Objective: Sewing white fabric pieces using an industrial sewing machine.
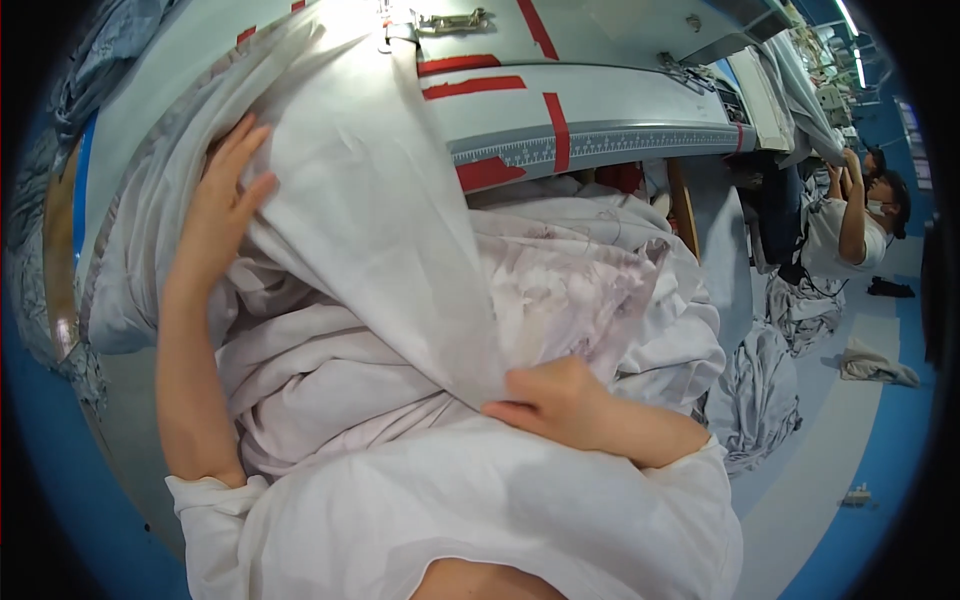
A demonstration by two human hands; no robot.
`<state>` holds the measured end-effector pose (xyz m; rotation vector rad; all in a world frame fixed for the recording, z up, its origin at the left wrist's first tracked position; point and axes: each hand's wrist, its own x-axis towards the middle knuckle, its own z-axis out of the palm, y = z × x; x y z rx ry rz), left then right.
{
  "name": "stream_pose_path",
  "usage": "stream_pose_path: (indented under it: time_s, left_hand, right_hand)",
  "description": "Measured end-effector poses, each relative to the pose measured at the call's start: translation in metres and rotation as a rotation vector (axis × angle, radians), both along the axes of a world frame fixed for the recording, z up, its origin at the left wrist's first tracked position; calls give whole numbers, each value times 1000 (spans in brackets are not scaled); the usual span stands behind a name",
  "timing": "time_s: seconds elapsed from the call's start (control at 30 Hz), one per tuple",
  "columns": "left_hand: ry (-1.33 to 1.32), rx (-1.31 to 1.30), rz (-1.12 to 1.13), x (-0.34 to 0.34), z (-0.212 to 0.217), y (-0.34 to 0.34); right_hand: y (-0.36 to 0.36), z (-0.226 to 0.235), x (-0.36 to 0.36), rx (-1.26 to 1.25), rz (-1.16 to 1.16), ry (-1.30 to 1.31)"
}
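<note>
A long white cloth [350, 170] runs from under a lit metal sewing machine foot [402, 30] at the top, down toward my body. On its left part lies my left hand [228, 190], fingers spread and pressing on the folds. My right hand [555, 400] is closed on the lower end of the cloth edge, thumb and fingers pinched together near my chest. Heaped below and behind is more of the pale fabric [330, 380], with a faint pinkish floral print [560, 290] showing between my hands. The fingertips of the right hand are partly hidden.
The grey worktable [620, 95] has a ruler strip [640, 140] along its front edge and red tape strips [475, 87]. Grey cloth piles [750, 400] lie on the floor at the right. Another person [850, 225] works farther right. Bundled cloth [95, 70] stands at the far left.
</note>
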<state>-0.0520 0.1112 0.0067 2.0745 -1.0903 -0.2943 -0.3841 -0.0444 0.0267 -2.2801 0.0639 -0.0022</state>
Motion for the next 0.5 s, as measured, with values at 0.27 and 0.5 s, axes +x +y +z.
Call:
stream_pose_path:
  time_s: [0.27,0.5]
  left_hand:
    - [747,370,-257,-154,-15,-46]
    - [644,251,-635,-172,4,-43]
  right_hand:
    - [4,-27,-10,-199,342,93]
    - [-48,-23,78,827,-336,421]
